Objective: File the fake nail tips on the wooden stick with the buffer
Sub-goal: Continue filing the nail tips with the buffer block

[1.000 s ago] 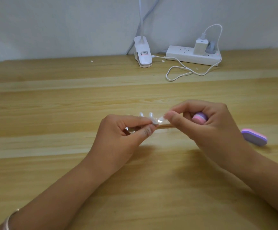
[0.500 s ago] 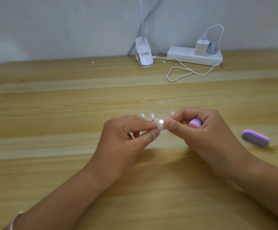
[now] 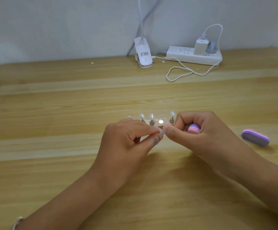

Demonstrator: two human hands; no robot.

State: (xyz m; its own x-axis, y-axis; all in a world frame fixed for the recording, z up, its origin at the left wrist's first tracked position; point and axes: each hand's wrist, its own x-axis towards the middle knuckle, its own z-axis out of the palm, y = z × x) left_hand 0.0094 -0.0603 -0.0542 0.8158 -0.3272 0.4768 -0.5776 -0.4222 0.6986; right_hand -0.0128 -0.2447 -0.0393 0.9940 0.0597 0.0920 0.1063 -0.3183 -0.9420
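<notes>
The row of nail tips (image 3: 151, 117) is up off the bench (image 3: 68, 163), centre frame, between the two hands. Its long axis runs left to right, and each tip points up and away from the person. They are small, glossy, see-through ovals, each sitting on a little grey blob, and a bright glint shows in the middle of the row.

The left hand (image 3: 130, 145) comes in from the lower left, knuckles up. Thumb and forefinger are closed in a tight pinch on the near edge of the row, with the other fingers curled beneath.

The right hand (image 3: 203, 135) meets it from the right. Its fingers are wrapped round the buffer (image 3: 193, 128) — a soft-looking block in pink and purple layers, with only its rounded end poking out of the fist. Its thumb stretches left and touches the left hand's fingertips, right at the nail tips.

A second buffer (image 3: 255, 137), oval with a purple face up, lies flat on the pale wood grain well to the right.

Along the back wall are a white lamp clip (image 3: 143, 54), a white power strip (image 3: 193, 55) with a charger (image 3: 201, 47) plugged in, and a looping white cable (image 3: 181, 73). There is a pale bracelet (image 3: 16, 221) on the left wrist.
</notes>
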